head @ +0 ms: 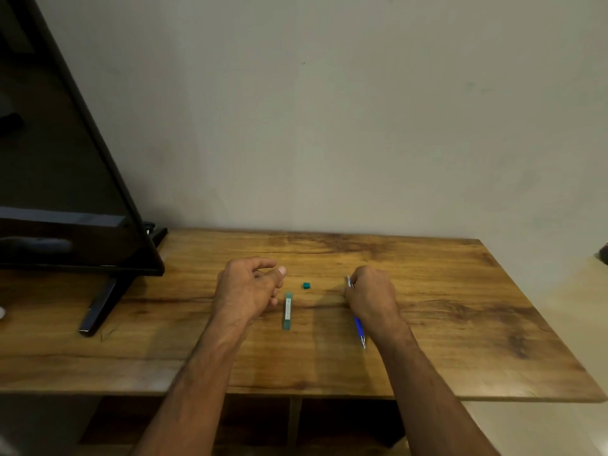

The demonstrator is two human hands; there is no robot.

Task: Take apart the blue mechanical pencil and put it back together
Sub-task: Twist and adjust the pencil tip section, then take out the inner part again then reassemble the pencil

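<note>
My right hand (pixel 371 296) is curled around the blue mechanical pencil (pixel 359 328), low on the wooden table (pixel 460 307). The clip end pokes out past my fingers and the tip points back toward me. I judge this mid-barrel grip leaves both ends free for pulling apart. My left hand (pixel 245 291) hovers loosely curled, holding nothing, just beside the teal lead case (pixel 288 311). A small teal block (pixel 306 285) lies between my hands, within reach

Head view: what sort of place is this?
Probably a home living room: a wooden table against a plain wall, with a black flat-screen TV standing on its left end. The right hand grips the blue mechanical pencil there.
</note>
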